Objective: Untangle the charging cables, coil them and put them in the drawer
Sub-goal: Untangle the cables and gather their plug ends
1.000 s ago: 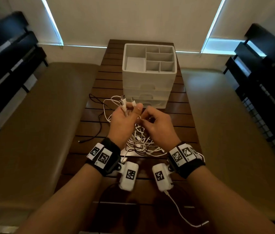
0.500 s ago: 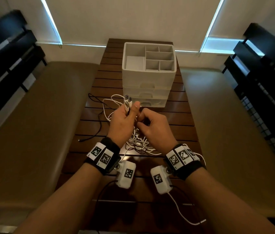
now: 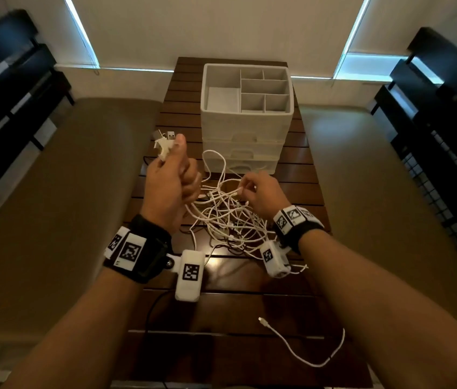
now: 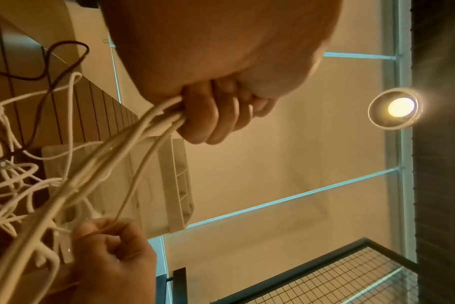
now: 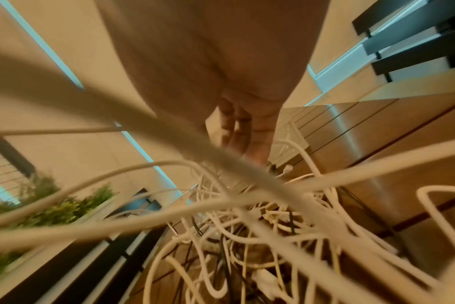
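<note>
The left hand [image 3: 169, 186] was raised above the slatted wooden table [image 3: 300, 189], its fingers curled into a fist round a bundle of white charging cables [image 3: 221, 214]. Their USB plugs [image 3: 164, 141] stuck out past the thumb toward 11 o'clock. In the left wrist view the same fist [image 4: 210, 111] clamped several white strands [image 4: 133, 139] that ran down from it into the heap.

At about 3 o'clock from that fist, lower and near the table, the right hand [image 3: 261, 192] pinched a single white strand between thumb and fingertips at the edge of the tangle. The left wrist view showed that pinch too [image 4: 109, 242]. In the right wrist view the fingers [image 5: 247, 131] pointed down into the blurred mass of cables [image 5: 247, 236].

The tangle lay on the table between the two wrists, with at least one thin black cable [image 3: 148, 313] running through it. One loose white cable end [image 3: 300, 343] curved on the table at 5 o'clock from the heap.

At 12 o'clock from the heap stood a white drawer unit [image 3: 247, 127] with a divided open tray on top and its stacked drawers [image 3: 242, 164] closed; a white loop touched its lowest front.
</note>
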The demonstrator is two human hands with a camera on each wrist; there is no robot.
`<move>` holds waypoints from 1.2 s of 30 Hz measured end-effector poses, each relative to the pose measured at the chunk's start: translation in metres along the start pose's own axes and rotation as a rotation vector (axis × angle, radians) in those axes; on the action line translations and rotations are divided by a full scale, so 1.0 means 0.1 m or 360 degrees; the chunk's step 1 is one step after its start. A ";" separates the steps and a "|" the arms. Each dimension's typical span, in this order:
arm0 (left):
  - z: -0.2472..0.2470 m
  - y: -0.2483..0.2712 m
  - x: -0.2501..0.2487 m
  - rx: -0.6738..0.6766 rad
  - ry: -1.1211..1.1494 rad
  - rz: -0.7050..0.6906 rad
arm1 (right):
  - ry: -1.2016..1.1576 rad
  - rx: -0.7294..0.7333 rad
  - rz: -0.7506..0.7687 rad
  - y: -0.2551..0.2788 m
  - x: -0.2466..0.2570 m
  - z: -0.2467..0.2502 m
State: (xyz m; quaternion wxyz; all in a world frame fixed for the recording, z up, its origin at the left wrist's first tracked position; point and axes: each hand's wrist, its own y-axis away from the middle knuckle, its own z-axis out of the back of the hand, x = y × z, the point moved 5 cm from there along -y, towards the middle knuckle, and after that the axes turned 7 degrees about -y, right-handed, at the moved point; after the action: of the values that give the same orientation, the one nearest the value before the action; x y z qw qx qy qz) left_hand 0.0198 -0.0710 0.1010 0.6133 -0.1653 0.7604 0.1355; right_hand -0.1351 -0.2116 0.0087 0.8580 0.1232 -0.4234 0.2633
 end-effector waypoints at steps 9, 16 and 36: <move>-0.02 0.11 0.28 0.0050 -0.0164 0.0159 | -0.0853 -0.0129 0.0395 -0.21 1.05 0.52; -0.19 0.21 0.25 0.0172 -0.0143 0.0211 | -0.0929 0.0086 -0.0106 -0.18 0.73 0.51; -0.16 0.28 0.33 0.0287 -0.0828 0.0244 | 0.1001 0.0070 -0.0148 0.05 0.22 0.72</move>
State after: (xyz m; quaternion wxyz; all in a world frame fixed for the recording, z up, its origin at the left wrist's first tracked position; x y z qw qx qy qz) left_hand -0.0122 -0.0549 0.0718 0.7881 -0.0119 0.5966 0.1512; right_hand -0.1741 -0.2308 0.0703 0.9551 0.0735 -0.1255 0.2580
